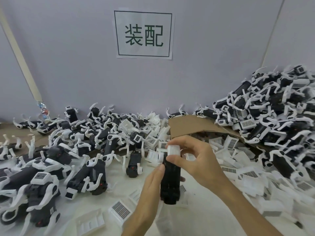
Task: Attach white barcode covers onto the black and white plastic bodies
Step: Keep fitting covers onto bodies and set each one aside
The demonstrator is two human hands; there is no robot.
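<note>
On the desk (122,188) beneath a wall sign (143,34), the left hand (151,189) grips a black body (170,184) upright, while just above it the right hand (192,154) pinches a white cover (173,149) at its top.

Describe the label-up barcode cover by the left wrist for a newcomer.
Start at the left hand holding the black plastic body. Just left of its wrist lies a white plastic barcode cover. Its dark grid label faces up; its neighbour shows bare ribs.

The left hand (150,184) and right hand (194,155) are bare, on 2 bare forearms.
</note>
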